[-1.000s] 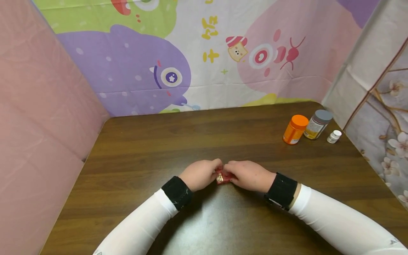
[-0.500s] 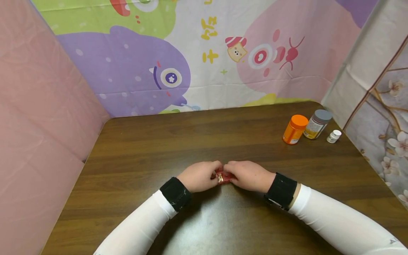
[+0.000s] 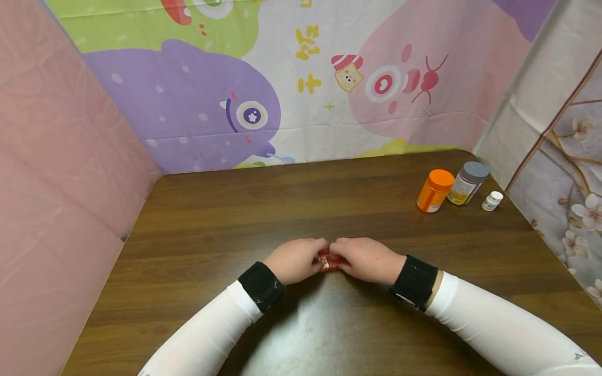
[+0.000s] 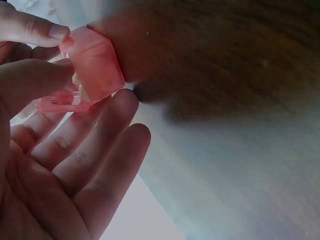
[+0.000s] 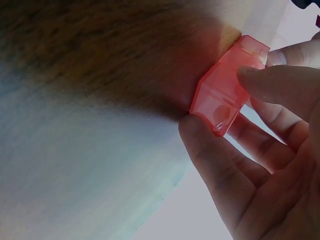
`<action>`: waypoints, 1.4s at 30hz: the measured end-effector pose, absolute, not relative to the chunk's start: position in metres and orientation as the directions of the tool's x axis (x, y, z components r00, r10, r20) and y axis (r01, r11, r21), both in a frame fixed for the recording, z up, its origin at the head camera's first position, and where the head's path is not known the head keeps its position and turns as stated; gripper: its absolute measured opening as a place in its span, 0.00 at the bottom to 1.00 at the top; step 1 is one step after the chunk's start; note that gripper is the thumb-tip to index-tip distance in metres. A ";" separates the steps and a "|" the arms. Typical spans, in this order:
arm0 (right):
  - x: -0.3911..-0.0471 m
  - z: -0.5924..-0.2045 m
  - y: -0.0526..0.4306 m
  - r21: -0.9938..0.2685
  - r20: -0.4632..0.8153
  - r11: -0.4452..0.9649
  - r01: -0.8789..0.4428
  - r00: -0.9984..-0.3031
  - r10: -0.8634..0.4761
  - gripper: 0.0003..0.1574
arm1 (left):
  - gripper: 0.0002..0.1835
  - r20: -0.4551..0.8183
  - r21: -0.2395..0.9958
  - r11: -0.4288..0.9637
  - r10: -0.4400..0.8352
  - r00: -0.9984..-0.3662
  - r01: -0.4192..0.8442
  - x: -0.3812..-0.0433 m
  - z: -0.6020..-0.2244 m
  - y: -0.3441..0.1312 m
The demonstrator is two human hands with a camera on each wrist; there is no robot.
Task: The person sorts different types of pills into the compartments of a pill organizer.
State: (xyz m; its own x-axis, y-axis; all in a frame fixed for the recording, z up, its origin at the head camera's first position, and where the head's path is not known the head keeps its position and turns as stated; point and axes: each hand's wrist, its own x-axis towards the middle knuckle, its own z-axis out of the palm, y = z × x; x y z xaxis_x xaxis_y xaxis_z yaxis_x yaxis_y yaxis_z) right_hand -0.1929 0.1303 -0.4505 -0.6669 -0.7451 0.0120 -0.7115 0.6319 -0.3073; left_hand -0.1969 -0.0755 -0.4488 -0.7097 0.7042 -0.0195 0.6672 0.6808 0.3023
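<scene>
A small translucent red pill box [image 3: 331, 266] is held between my two hands, low over the table. My left hand [image 3: 292, 259] grips its left end, the thumb curled by an open compartment and the other fingers under the box. Pale pills [image 4: 82, 90] show in that compartment, partly hidden by the thumb. A lid flap with dark letters [image 4: 57, 102] stands out from the box in the left wrist view. My right hand [image 3: 369, 258] pinches the right end, its thumb [image 5: 275, 85] on the box's side and its fingers on the opposite side.
An orange jar [image 3: 435, 192], a grey-lidded jar [image 3: 466, 184] and a small white bottle [image 3: 492, 201] stand at the back right of the brown wooden table [image 3: 226, 209]. A printed cloth [image 3: 197, 99] hangs behind the table.
My left fingers have shifted slightly at the open compartment, and less of the pale pills shows in the head view. The right hand and the box have hardly moved.
</scene>
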 end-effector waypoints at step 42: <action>-0.194 -0.452 0.130 -0.312 0.027 0.640 -0.703 -0.679 -0.733 0.09 | 0.07 0.030 0.248 0.658 0.729 -0.684 0.711 -0.191 -0.446 -0.071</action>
State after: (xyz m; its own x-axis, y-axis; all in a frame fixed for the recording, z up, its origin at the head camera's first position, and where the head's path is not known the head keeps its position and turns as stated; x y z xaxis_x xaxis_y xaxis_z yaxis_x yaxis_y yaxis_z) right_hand -0.1935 0.1301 -0.4523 -0.6794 -0.7333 0.0268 -0.7026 0.6396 -0.3119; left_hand -0.1906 -0.0710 -0.4458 -0.6842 0.7286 0.0304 0.7114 0.6577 0.2477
